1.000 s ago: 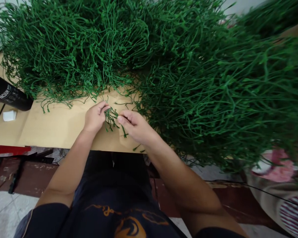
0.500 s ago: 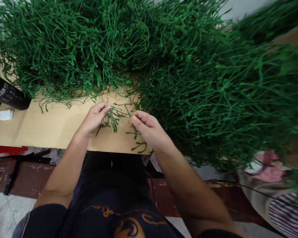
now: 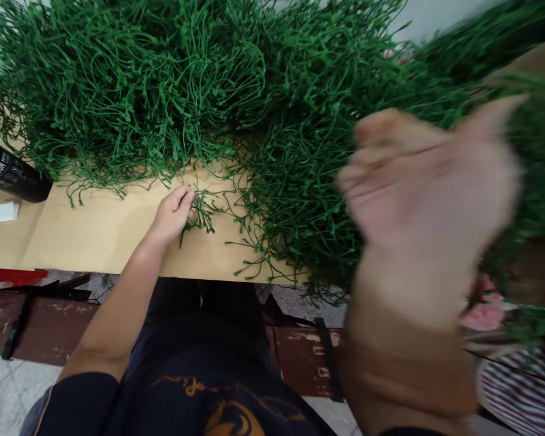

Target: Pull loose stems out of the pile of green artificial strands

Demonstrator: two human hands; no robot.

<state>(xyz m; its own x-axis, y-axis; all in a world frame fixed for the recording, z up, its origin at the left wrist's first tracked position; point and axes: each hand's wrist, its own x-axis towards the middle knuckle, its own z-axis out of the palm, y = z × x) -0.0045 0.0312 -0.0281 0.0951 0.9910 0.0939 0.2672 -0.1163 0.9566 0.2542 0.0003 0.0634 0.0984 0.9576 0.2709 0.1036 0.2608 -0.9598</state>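
My left hand [image 3: 174, 209] is closed, thumb against fingers, on a small bunch of green artificial stems [image 3: 203, 218] that droop over the board. My right hand [image 3: 429, 175] is raised close to the camera at the right, over the big mass of greenery. Motion smears it; its thumb stands away from the curled fingers, and I cannot make out anything held. Loose stems [image 3: 254, 257] with small budded tips lie on the board between the hands. A large heap of the same green stems [image 3: 131, 85] fills the back.
A tan board [image 3: 95, 233] forms the work surface, with its front edge near my body. At the left lie a black vacuum bottle [image 3: 13, 169] and a small white piece [image 3: 5, 211]. Pink flowers [image 3: 484, 309] and striped cloth [image 3: 522, 381] show at the lower right.
My right hand has left the small bunch and swung up and to the right, nearer the camera. My left hand stays in nearly the same place, still pinching the stems.
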